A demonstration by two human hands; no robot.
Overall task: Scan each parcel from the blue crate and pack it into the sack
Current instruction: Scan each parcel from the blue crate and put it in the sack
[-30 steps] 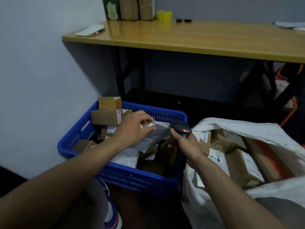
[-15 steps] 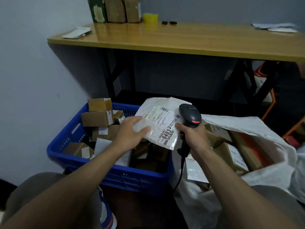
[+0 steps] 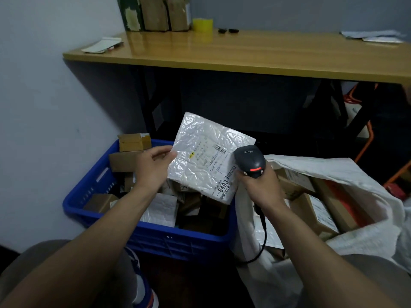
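Floor (image 3: 195, 283) crate (image 3: 142, 238), sack (image 3: 333, 170): boxes (image 3: 133, 142) | left hand (image 3: 153, 167) pinches mailer (image 3: 204, 152) | right hand (image 3: 260, 187) grips scanner (image 3: 250, 160)

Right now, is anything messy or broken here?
Nothing looks broken. The boxes in the crate lie jumbled at odd angles. The mailer in the left hand, facing the scanner in the right hand, is crinkled, with no tear showing.

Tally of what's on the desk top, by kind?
Upright boxes: 3
Yellow tape roll: 1
Small black items: 2
Notepad: 1
Loose paper pile: 1
Total: 8
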